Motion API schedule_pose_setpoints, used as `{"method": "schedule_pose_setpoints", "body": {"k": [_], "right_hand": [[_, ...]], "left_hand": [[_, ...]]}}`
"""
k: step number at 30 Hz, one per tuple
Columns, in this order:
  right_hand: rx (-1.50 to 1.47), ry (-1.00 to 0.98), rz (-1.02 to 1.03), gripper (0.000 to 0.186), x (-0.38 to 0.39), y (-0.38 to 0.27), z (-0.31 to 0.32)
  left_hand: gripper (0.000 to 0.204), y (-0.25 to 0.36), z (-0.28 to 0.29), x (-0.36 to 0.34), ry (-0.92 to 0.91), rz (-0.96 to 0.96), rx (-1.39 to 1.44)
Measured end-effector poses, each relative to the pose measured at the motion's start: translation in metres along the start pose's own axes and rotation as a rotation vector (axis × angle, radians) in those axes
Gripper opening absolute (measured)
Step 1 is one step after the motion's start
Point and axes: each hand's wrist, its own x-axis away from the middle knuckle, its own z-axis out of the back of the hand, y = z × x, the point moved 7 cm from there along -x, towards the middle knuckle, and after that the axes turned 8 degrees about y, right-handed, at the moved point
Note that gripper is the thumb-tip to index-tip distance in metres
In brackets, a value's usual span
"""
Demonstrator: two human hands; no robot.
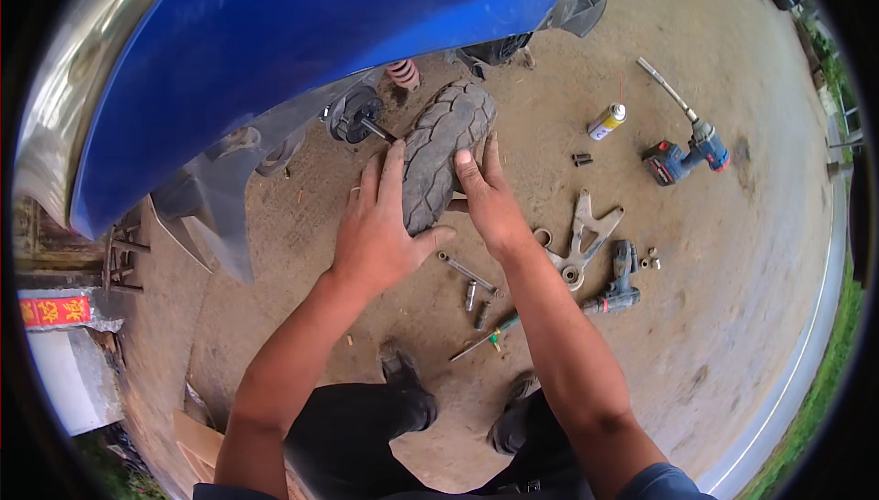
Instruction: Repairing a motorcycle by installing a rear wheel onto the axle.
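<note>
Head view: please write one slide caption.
Left hand and right hand hold a treaded tyre near an axle and blue body panel; power tools lie on the ground.

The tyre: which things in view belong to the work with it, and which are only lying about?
Belong, as it seems:
- tyre, between left hand and right hand
- exposed axle
- blue vehicle
- probably metal bracket, cordless tools, spray can

Apparently not part of it:
- brown board, lower left
- red sign, far left

The dark-grey round rubber tyre (436, 147) shows a pattern of angular grooves — the broad curved body panel (366, 10) is glossy blue, the coiled spring (403, 74) pinkish red, the slim cylindrical can (605, 123) yellow and white.
</note>
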Motion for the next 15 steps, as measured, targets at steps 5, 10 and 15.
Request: {"method": "schedule_pose_setpoints", "body": {"k": [5, 10, 15], "right_hand": [[-0.011, 0.040, 0.024, 0.096, -0.031, 0.009, -0.001], [-0.066, 0.001, 0.034, 0.091, -0.034, 0.016, -0.004], [-0.158, -0.035, 0.035, 0.092, 0.027, 0.006, -0.038]], "left_hand": [[0.117, -0.023, -0.008, 0.030, -0.025, 0.002, -0.129], [0.116, -0.017, -0.011, 0.021, -0.046, 0.107, -0.156], [0.116, -0.019, -0.005, 0.023, -0.064, 0.102, -0.252]]}}
